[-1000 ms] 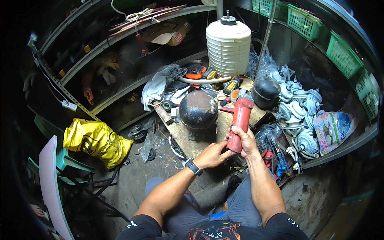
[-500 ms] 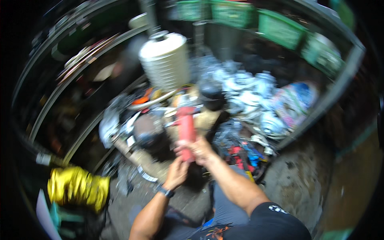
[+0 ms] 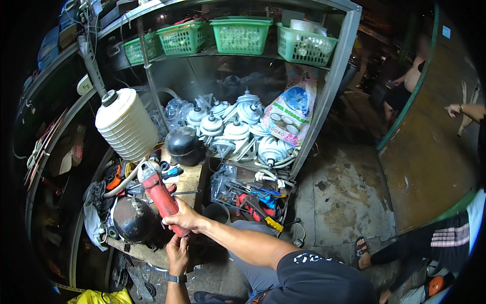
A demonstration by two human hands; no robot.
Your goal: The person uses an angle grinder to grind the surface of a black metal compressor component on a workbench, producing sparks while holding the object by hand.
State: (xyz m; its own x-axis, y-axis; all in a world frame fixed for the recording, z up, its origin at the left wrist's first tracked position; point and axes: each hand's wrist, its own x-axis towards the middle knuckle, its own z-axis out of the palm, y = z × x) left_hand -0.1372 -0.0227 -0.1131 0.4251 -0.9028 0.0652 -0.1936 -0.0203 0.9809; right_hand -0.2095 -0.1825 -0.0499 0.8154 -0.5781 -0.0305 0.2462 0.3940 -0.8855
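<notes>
A red angle grinder (image 3: 158, 191) with a silver gear head slants up and to the left over a cluttered wooden workbench (image 3: 191, 178). My right hand (image 3: 183, 215) wraps round the lower part of its body. Just below, my left hand (image 3: 177, 251), with a dark watch on the wrist, has its fingers pinched at the grinder's tail end; whether they also grip a cord is hidden. Left of the grinder sits a worn black compressor (image 3: 132, 219). A second, glossier black compressor (image 3: 185, 146) stands at the bench's far end.
A ribbed cream tank (image 3: 126, 124) stands behind the bench. Grey-white motor parts (image 3: 235, 129) and a printed sack (image 3: 293, 109) fill the rack, below green baskets (image 3: 240, 36). Pliers and other tools (image 3: 260, 202) lie right of the bench. Other people stand at the right, one's sandaled foot (image 3: 362, 253) near.
The view has swung to the right, bringing other people and the doorway into sight. Both hands stay on the grinder, which now leans leftward.
</notes>
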